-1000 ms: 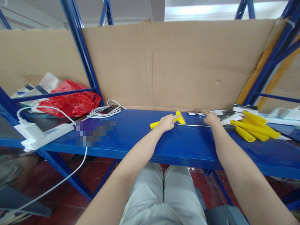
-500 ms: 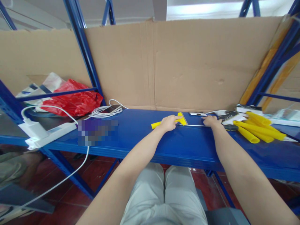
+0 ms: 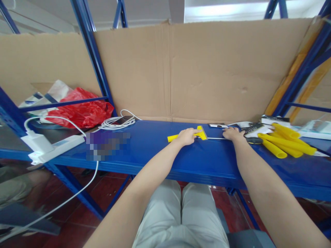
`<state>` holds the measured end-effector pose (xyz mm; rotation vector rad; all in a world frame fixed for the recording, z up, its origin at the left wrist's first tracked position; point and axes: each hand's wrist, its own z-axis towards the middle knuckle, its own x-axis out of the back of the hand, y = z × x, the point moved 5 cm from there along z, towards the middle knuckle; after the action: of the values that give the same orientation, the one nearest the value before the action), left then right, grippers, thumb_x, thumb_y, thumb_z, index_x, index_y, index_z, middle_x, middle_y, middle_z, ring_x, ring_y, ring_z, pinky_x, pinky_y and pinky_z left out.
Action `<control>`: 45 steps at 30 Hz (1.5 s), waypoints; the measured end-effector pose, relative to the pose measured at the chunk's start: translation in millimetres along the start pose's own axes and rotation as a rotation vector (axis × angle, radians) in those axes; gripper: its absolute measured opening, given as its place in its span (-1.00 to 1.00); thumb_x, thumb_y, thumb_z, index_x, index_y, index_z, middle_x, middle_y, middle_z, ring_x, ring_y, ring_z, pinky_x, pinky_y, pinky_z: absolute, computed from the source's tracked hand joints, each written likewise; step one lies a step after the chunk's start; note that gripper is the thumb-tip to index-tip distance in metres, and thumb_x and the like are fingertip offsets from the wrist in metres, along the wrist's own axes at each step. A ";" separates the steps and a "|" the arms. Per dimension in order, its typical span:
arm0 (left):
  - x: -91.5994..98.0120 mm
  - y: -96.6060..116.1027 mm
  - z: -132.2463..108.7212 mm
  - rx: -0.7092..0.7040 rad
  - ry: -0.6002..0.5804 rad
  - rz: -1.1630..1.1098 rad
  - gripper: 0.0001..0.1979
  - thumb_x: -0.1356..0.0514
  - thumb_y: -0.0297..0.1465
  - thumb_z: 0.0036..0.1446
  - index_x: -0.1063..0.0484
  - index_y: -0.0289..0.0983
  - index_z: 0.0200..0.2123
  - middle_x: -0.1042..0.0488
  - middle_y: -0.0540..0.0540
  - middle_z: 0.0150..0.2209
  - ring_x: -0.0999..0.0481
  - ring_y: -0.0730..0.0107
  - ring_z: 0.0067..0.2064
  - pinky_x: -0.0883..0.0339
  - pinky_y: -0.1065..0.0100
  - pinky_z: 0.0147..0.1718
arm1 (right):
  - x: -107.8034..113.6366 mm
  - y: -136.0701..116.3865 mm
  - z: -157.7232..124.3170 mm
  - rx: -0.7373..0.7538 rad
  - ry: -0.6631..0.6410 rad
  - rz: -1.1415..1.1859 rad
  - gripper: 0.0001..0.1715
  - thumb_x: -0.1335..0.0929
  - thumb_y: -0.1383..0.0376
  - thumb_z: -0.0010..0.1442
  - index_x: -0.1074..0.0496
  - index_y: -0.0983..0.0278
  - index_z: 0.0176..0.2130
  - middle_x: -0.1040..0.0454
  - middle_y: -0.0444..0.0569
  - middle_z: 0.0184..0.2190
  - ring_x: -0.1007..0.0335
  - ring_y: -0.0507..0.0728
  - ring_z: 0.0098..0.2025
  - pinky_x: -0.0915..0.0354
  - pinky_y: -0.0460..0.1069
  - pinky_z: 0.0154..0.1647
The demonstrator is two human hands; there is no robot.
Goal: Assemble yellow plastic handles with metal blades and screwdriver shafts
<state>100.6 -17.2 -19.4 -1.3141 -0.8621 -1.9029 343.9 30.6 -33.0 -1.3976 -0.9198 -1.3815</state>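
My left hand (image 3: pixel 185 136) is closed around a yellow scraper (image 3: pixel 201 133) that lies on the blue shelf (image 3: pixel 155 151); its handle pokes out to the left of the fist. My right hand (image 3: pixel 232 133) is closed on a screwdriver (image 3: pixel 216 138), whose thin metal shaft runs left to the scraper head and whose dark handle shows to the right of the hand. The shaft tip touches the scraper's head.
Several yellow tubes (image 3: pixel 284 143) and small packages lie to the right. A coiled white cable (image 3: pixel 116 122) and a red bag (image 3: pixel 80 112) sit at the left, with a white power strip (image 3: pixel 51 148) near the shelf edge. Cardboard (image 3: pixel 207 69) backs the shelf.
The scraper has tipped up slightly under my left hand, and the screwdriver shaft stays against its head. Both hands shifted only a little.
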 end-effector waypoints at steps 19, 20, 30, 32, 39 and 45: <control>-1.2 0.5 0.5 -0.025 0.007 0.036 -0.52 -0.07 -0.41 0.32 -0.31 -0.02 0.28 -0.46 -0.05 0.17 -0.47 0.22 0.13 -0.34 0.27 0.09 | 6.2 -20.0 -3.0 0.180 0.126 -0.033 -0.54 -0.20 0.33 0.23 -0.59 0.15 -0.04 -0.39 0.12 0.17 -0.15 0.39 0.26 -0.07 0.46 0.19; -1.2 0.4 0.6 -0.026 0.006 0.036 -0.52 -0.07 -0.41 0.32 -0.31 -0.02 0.28 -0.46 -0.05 0.16 -0.47 0.22 0.13 -0.34 0.27 0.09 | 6.1 -18.5 -1.5 0.179 0.143 -0.017 -0.52 -0.20 0.36 0.21 -0.58 0.16 -0.02 -0.39 0.13 0.16 -0.17 0.38 0.25 -0.09 0.44 0.19; -1.4 0.8 0.9 -0.029 0.018 0.038 -0.52 -0.08 -0.42 0.31 -0.33 -0.02 0.27 -0.47 -0.05 0.15 -0.48 0.21 0.12 -0.35 0.27 0.08 | -4.0 -13.4 8.9 0.207 0.090 0.002 -0.42 -0.23 0.37 0.16 -0.53 0.02 0.09 -0.32 0.03 0.26 -0.14 0.45 0.29 -0.10 0.52 0.17; -1.7 0.5 1.0 -0.026 0.016 0.038 -0.52 -0.08 -0.42 0.31 -0.33 -0.02 0.27 -0.47 -0.05 0.15 -0.48 0.21 0.13 -0.34 0.28 0.08 | -5.3 -18.8 9.0 0.226 0.068 -0.019 -0.45 -0.22 0.34 0.19 -0.55 -0.01 0.07 -0.31 0.00 0.28 -0.11 0.45 0.31 -0.09 0.53 0.17; -1.6 0.6 0.7 -0.014 0.011 0.040 -0.52 -0.08 -0.41 0.31 -0.33 -0.02 0.27 -0.47 -0.06 0.15 -0.47 0.21 0.13 -0.33 0.27 0.09 | -3.9 -25.9 6.9 0.255 0.068 -0.044 -0.51 -0.21 0.26 0.27 -0.55 0.01 0.06 -0.29 -0.02 0.30 -0.11 0.41 0.32 -0.11 0.44 0.21; -2.0 0.9 0.9 -0.019 0.009 0.034 -0.52 -0.07 -0.41 0.32 -0.32 -0.03 0.27 -0.47 -0.07 0.14 -0.47 0.20 0.13 -0.32 0.27 0.10 | -0.5 -34.8 5.0 0.335 0.136 -0.022 -0.66 -0.31 0.23 0.21 -0.63 0.09 -0.11 -0.53 0.01 0.04 -0.35 0.30 0.15 -0.24 0.23 0.16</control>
<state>102.3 -16.7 -21.0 -1.3224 -0.8145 -1.8932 312.2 45.3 -29.3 -1.0319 -1.0243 -1.2543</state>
